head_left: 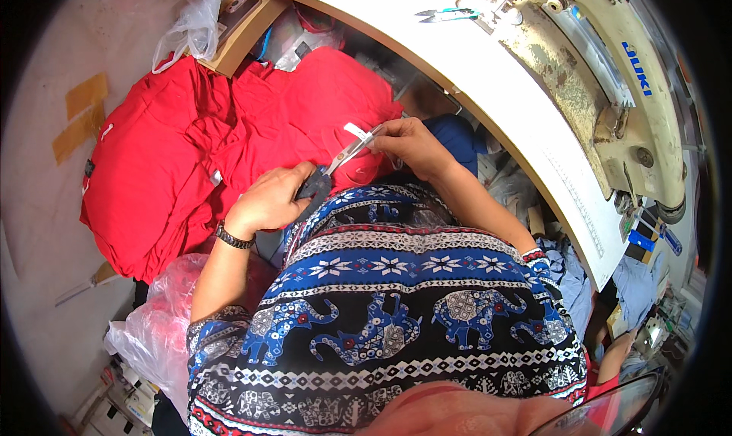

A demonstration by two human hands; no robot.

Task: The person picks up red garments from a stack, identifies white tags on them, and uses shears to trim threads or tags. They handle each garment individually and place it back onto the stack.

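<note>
Dark-handled scissors point(342, 158) lie across the red garment in front of my body, their metal blades pointing up and to the right. My left hand point(276, 196), with a dark bracelet on its wrist, is closed around the dark handle end. At the blade tips, the thumb and fingers of my right hand point(412, 144) are pinched together. Whatever sits between those fingertips is hidden. A small white label point(355, 131) shows beside the blades. Red fabric point(297, 116) spreads over my lap and bulges out to the left.
A white table point(488, 78) curves along the right, carrying an old cream sewing machine point(644, 131) and small thread snips point(448, 14). Plastic bags point(164, 306) lie lower left. A wooden drawer point(242, 36) juts out above. Another person's hand point(616, 351) shows lower right.
</note>
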